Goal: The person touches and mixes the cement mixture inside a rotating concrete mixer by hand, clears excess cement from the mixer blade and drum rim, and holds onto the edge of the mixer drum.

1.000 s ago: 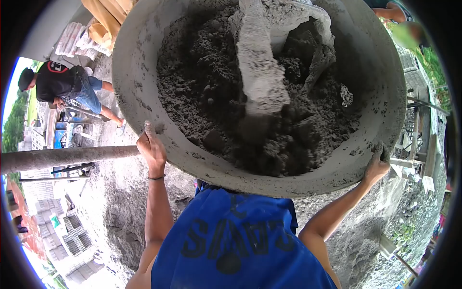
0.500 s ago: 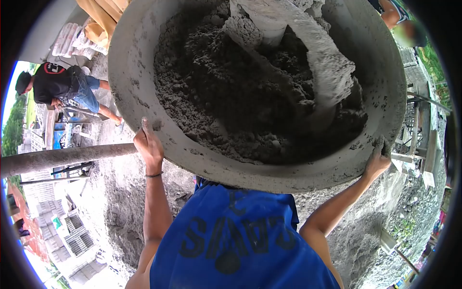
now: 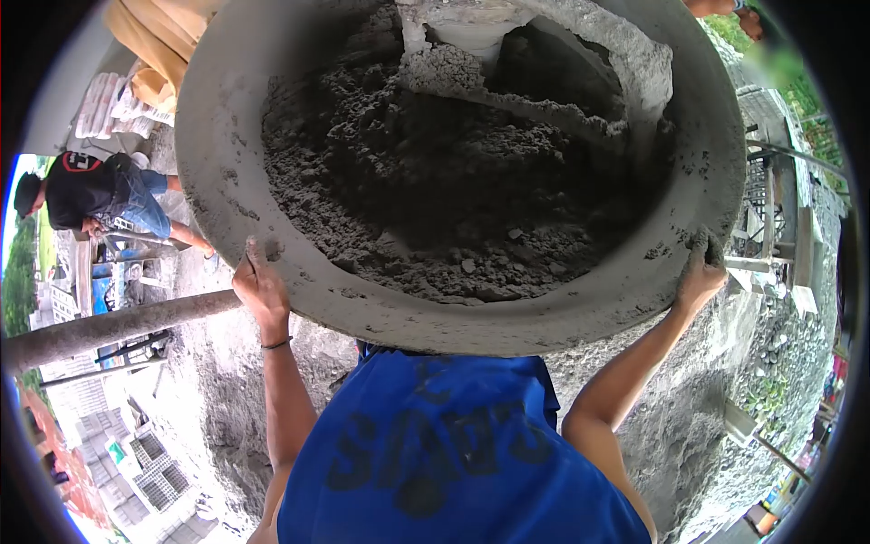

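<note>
Grey ground (image 3: 684, 453); one left grip (image 3: 264, 292), one right grip (image 3: 700, 279) holding one drum (image 3: 435, 332).

On my feed, harsh daylight bleaches the ground (image 3: 201, 337) outside the left fingers (image 3: 253, 257), while ahead of the fingers the mixer drum (image 3: 453, 328) sinks into deep shadow inside its paler rim. I see the mixing paddle's (image 3: 649, 74) lower end smeared, a soft blurred patch (image 3: 772, 60) beyond the right fingers (image 3: 700, 247), and fisheye bending toward black corners.
</note>
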### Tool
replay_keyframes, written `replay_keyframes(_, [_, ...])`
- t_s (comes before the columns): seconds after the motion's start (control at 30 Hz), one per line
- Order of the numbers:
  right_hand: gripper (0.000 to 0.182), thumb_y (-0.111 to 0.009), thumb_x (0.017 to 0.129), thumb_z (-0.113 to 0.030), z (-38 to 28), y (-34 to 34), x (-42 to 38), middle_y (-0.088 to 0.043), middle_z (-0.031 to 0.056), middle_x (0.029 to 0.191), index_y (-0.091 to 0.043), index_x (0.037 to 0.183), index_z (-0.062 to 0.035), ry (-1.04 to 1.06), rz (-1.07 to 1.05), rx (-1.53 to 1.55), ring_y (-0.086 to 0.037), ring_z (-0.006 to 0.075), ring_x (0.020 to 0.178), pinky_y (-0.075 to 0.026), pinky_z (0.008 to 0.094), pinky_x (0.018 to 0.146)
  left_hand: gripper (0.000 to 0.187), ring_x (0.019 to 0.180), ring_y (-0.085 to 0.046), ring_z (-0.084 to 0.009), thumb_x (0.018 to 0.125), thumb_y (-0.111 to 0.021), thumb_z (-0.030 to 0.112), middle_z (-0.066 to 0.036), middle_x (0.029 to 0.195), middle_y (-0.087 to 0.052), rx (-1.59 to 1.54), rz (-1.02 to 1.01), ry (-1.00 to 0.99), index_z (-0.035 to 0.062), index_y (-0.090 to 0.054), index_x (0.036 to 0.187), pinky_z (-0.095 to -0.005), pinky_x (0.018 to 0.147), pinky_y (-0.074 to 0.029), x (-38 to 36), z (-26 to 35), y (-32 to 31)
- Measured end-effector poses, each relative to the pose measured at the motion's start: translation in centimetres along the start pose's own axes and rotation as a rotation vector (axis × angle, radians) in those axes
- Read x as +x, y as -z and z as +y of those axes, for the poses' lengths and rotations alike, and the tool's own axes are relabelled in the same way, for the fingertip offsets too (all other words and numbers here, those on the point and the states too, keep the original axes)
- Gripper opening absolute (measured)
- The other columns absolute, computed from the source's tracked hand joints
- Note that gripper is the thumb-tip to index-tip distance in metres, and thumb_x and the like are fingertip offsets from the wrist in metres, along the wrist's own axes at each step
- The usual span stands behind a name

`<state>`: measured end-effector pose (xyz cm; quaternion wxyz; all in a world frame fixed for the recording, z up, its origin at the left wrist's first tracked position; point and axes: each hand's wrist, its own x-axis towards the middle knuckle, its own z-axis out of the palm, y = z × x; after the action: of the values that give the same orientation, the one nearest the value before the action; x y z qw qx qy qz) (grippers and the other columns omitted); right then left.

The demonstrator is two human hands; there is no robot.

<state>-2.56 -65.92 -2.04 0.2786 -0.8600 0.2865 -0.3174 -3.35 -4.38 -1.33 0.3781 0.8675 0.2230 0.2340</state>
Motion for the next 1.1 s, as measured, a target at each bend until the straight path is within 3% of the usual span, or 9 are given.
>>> replay_keyframes(0.17, [0.043, -0.064, 0.080, -0.014, 0.2, -0.1, -0.1, -0.070, 0.0241, 0.112, -0.067, 0.117, 0.0071, -0.010, 0.011, -0.006, -0.069, 0.0350, 0.097, -0.052, 0.0479, 0.092, 0.049, 0.076, -0.067, -0.0210, 0.104, -0.048, 0.036, -0.018, 0.089, -0.074, -0.010, -0.019, -0.003, -0.0050, -0.074, 0.101, -0.0350, 0.074, -0.052, 0.0, -0.2, -0.1])
replay_keyframes(0.27, [0.044, -0.066, 0.080, -0.015, 0.2, 0.1, -0.1, -0.070, 0.0237, 0.110, -0.066, 0.118, 0.0071, -0.021, 0.013, -0.014, -0.069, 0.0343, 0.097, -0.053, 0.0467, 0.091, 0.049, 0.065, -0.059, -0.0173, 0.104, -0.050, 0.036, -0.016, 0.075, -0.071, -0.028, 0.038, -0.044, -0.0066, -0.073, 0.096, -0.0358, 0.065, -0.048, -0.1, 0.0, -0.3])
replay_keyframes(0.33, [0.044, -0.067, 0.080, -0.016, -0.3, 0.2, -0.2, -0.070, 0.0239, 0.110, -0.067, 0.118, 0.0070, -0.033, 0.004, -0.023, -0.069, 0.0341, 0.097, -0.053, 0.0450, 0.089, 0.051, 0.058, -0.044, -0.0136, 0.103, -0.052, 0.036, -0.012, 0.059, -0.058, 0.038, 0.040, 0.005, -0.0081, -0.071, 0.087, -0.0359, 0.056, -0.040, -0.1, 0.1, -0.1])
replay_keyframes(0.43, [0.044, -0.068, 0.081, -0.017, 0.3, 0.2, -0.2, -0.070, 0.0244, 0.109, -0.066, 0.118, 0.0071, -0.028, 0.020, -0.029, -0.070, 0.0331, 0.096, -0.053, 0.0442, 0.087, 0.054, 0.057, -0.035, -0.0123, 0.103, -0.052, 0.037, -0.009, 0.053, -0.046, -0.004, 0.078, -0.034, -0.0091, -0.066, 0.078, -0.0361, 0.052, -0.033, -0.2, 0.4, -0.5])
replay_keyframes(0.57, [0.045, -0.069, 0.082, -0.018, -0.1, 0.1, -0.3, -0.070, 0.0252, 0.110, -0.066, 0.118, 0.0073, -0.001, 0.039, -0.022, -0.070, 0.0327, 0.096, -0.053, 0.0447, 0.087, 0.056, 0.056, -0.035, -0.0122, 0.103, -0.053, 0.037, -0.008, 0.053, -0.045, -0.042, 0.097, -0.078, -0.0090, -0.062, 0.073, -0.0358, 0.051, -0.032, -0.2, 0.6, -0.7])
replay_keyframes(0.73, [0.047, -0.071, 0.082, -0.022, 0.3, 0.2, -0.2, -0.072, 0.0217, 0.086, -0.066, 0.118, 0.0081, -0.084, 0.019, -0.078, -0.065, 0.0237, 0.068, -0.054, 0.0431, 0.070, 0.060, 0.054, -0.031, -0.0117, 0.102, -0.054, 0.041, -0.005, 0.050, -0.038, 0.017, 0.085, -0.059, -0.0070, -0.058, 0.067, -0.0358, 0.049, -0.029, -0.1, -0.2, -0.4])
replay_keyframes(0.83, [0.049, -0.072, 0.081, -0.023, 0.3, 0.0, -0.2, -0.070, 0.0208, 0.079, -0.066, 0.117, 0.0093, -0.016, 0.056, -0.029, -0.061, 0.0212, 0.062, -0.052, 0.0426, 0.065, 0.061, 0.053, -0.030, -0.0116, 0.102, -0.053, 0.043, -0.003, 0.050, -0.036, 0.011, 0.085, -0.066, -0.0060, -0.057, 0.064, -0.0355, 0.049, -0.029, -0.2, 0.0, -0.4])
replay_keyframes(0.97, [0.053, -0.073, 0.079, -0.025, 0.8, 0.0, -0.1, -0.070, 0.0224, 0.078, -0.065, 0.116, 0.0114, 0.049, 0.069, 0.011, -0.061, 0.0207, 0.061, -0.053, 0.0416, 0.065, 0.058, 0.053, -0.030, -0.0118, 0.102, -0.054, 0.041, -0.004, 0.050, -0.041, 0.026, 0.055, -0.022, -0.0068, -0.062, 0.069, -0.0359, 0.049, -0.029, -0.2, 0.5, -0.3])
replay_keyframes(1.1, [0.049, -0.073, 0.080, -0.025, 1.2, -0.1, 0.0, -0.072, 0.0202, 0.085, -0.067, 0.116, 0.0087, 0.023, 0.071, -0.036, -0.065, 0.0199, 0.070, -0.054, 0.0392, 0.073, 0.046, 0.059, -0.049, -0.0133, 0.102, -0.054, 0.035, -0.011, 0.066, -0.064, -0.039, 0.067, -0.059, -0.0052, -0.073, 0.091, -0.0344, 0.058, -0.042, -0.4, 0.9, -0.4])
